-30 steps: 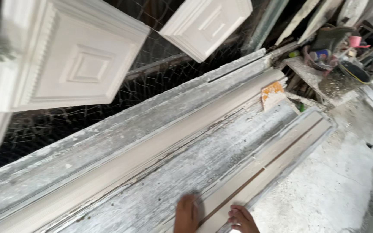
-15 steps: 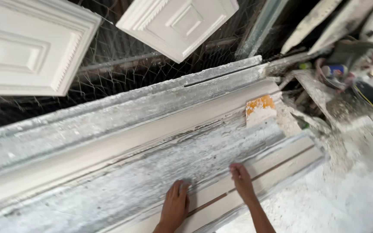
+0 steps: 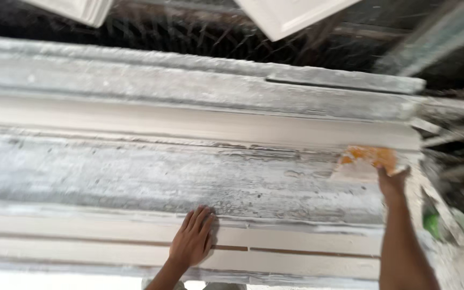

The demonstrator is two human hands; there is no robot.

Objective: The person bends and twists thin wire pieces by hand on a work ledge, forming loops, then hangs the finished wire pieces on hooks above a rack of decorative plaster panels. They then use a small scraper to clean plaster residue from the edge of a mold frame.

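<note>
Here, the left hand lies flat, fingers spread, low centre on the mould; the right hand touches the orange scraper at right, its grip blurred beyond telling.

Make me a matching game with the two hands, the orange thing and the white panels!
Things:
1. left hand
2. right hand
3. orange-and-white scraper
4. white moulded panels

Places or states:
A. hanging at the top, in front of wire mesh
B. flat, fingers spread, on the pale strips at the near edge
C. reaching the far right end of the long plaster-covered mould
D. lying on the mould's right end, at the right hand's fingertips

Pairs: 1-B, 2-C, 3-D, 4-A
</note>
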